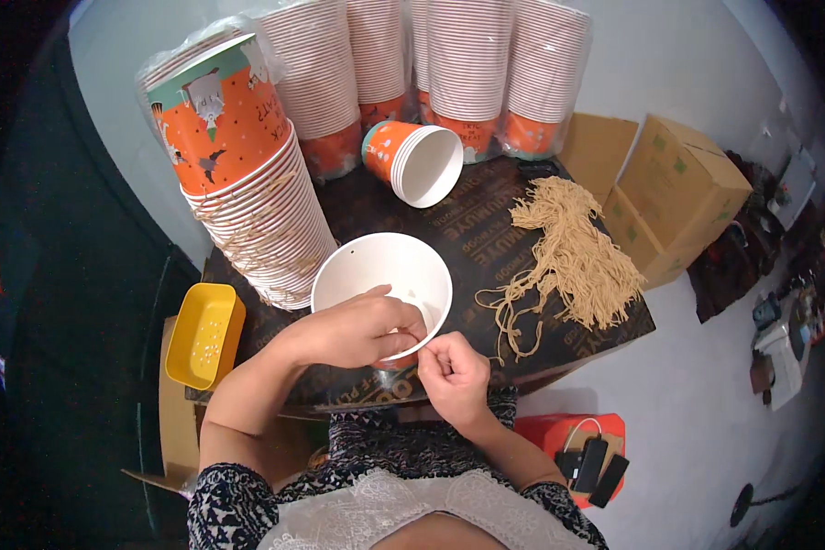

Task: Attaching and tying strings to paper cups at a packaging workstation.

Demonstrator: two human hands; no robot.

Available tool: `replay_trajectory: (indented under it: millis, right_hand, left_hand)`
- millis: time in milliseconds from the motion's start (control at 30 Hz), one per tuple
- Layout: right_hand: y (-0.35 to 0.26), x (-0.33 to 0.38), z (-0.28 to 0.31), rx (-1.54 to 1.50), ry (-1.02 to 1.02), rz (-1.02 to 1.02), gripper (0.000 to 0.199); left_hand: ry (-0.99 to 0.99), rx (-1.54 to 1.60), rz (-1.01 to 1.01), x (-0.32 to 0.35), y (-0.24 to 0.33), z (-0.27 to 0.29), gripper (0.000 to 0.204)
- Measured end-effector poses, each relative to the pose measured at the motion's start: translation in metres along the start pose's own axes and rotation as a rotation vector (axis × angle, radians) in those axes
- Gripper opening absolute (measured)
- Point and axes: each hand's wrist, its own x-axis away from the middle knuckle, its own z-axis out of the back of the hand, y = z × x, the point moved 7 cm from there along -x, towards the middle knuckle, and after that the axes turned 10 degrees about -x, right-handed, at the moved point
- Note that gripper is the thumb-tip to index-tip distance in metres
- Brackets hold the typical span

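Note:
A white-lined paper bucket point(357, 261) stands upright at the front of the dark table, its mouth toward me. A small dark hole shows in its far wall. My left hand point(362, 328) reaches over the rim, its fingers bent together at the near right inner wall; anything they pinch is hidden. Just outside that wall, my right hand point(454, 378) is closed in a pinch against the rim, and what it holds is too small to make out. To the right lies a bundle of tan cords point(582, 261), several loose strands trailing toward me.
A tall stack of orange buckets point(257, 220) with cords leans at left, beside a yellow tray point(238, 330) holding small white bits. Wrapped bucket stacks point(472, 69) line the back, before them a nested group on its side point(399, 160). Cardboard boxes point(683, 183) stand right.

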Motion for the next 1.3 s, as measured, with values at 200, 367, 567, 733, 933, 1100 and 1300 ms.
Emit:
replay_trajectory:
  millis: [200,367,567,733,933,1100,1300]
  right_hand:
    - [0.003,-0.001,-0.001,-0.063,-0.028,-0.015,0.009]
    - [0.005,-0.003,0.001,-0.09,-0.043,-0.058,0.003]
    - [0.009,-0.003,0.002,-0.003,-0.096,-0.029,0.003]
    - [0.015,-0.002,-0.003,-0.047,-0.104,-0.042,0.003]
    - [0.02,0.003,0.001,-0.133,-0.075,-0.151,0.003]
    - [0.012,0.003,0.006,-0.157,-0.031,-0.133,0.004]
    - [0.013,0.004,0.007,-0.154,0.013,-0.113,0.004]
  left_hand:
    - [0.014,-0.044,-0.012,-0.008,-0.002,0.0,0.014]
    - [0.177,-0.074,0.139,0.002,-0.007,0.02,0.018]
    - [0.278,0.236,0.259,0.016,-0.023,0.018,0.02]
    - [0.503,0.527,0.095,0.015,-0.01,0.021,0.02]
    - [0.435,0.307,0.35,0.017,-0.022,0.018,0.019]
    - [0.413,-0.009,0.314,0.013,-0.014,0.025,0.021]
    - [0.338,-0.046,0.295,0.009,-0.014,0.024,0.022]
